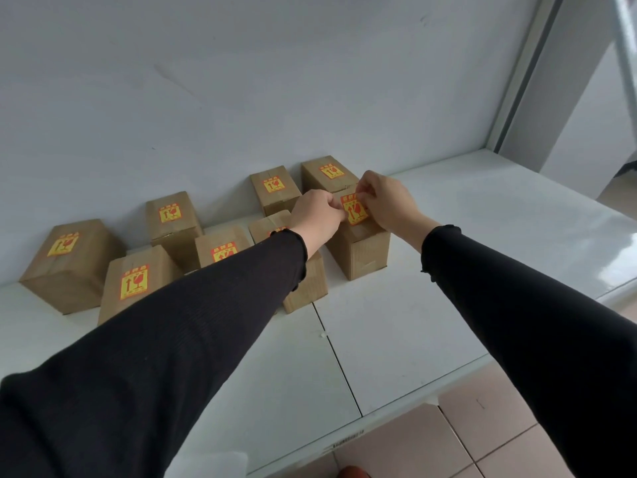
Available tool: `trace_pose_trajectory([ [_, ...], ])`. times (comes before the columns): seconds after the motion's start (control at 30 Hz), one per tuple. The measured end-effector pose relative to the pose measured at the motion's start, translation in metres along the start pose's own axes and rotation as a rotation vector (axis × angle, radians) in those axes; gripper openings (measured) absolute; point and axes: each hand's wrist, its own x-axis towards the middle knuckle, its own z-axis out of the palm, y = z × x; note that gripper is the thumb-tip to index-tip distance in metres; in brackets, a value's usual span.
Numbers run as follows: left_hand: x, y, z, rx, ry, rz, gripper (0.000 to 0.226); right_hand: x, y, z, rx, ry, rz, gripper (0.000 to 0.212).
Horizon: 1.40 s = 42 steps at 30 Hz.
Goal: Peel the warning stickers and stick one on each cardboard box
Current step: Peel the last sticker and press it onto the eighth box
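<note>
Several brown cardboard boxes stand on a white table [396,339] against the wall. A yellow and red warning sticker [355,210] lies on top of the nearest right box [362,253]. My left hand [319,215] pinches the sticker's left edge. My right hand [386,200] pinches its upper right corner. The other boxes each show a sticker on top, such as the far left box [69,263], the front left box [138,281] and the back right box [327,172]. My left forearm covers part of two middle boxes.
A white wall [241,81] rises directly behind the boxes. A window frame [517,98] runs up on the right. The table's front edge [344,439] meets a pink tiled floor [482,436]. The table surface to the right of the boxes is bare.
</note>
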Motion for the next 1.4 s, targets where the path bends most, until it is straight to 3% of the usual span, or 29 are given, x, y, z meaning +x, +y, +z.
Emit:
trace_pose_trajectory([
  [0.37,-0.002,0.001,0.006,0.174,0.064,0.038,0.013,0.000,0.004,0.010,0.007,0.015,0.006,0.008],
  [0.77,0.001,-0.005,0.008,0.290,0.098,0.109,0.026,0.014,-0.010,0.018,-0.042,0.044,0.209,0.018],
  [0.9,0.001,-0.003,0.002,0.368,0.059,0.128,0.024,0.014,-0.004,0.014,0.068,-0.032,0.199,0.009],
  [1.1,0.004,0.002,-0.005,0.462,-0.030,0.143,0.037,0.006,0.014,-0.013,0.247,-0.332,0.120,0.031],
  [1.23,0.006,0.004,-0.006,0.478,-0.051,0.134,0.043,0.000,0.019,-0.015,0.309,-0.328,0.131,0.034],
  [1.4,0.003,0.003,-0.005,0.518,-0.062,0.124,0.049,-0.001,0.011,-0.007,0.211,-0.296,0.130,0.035],
])
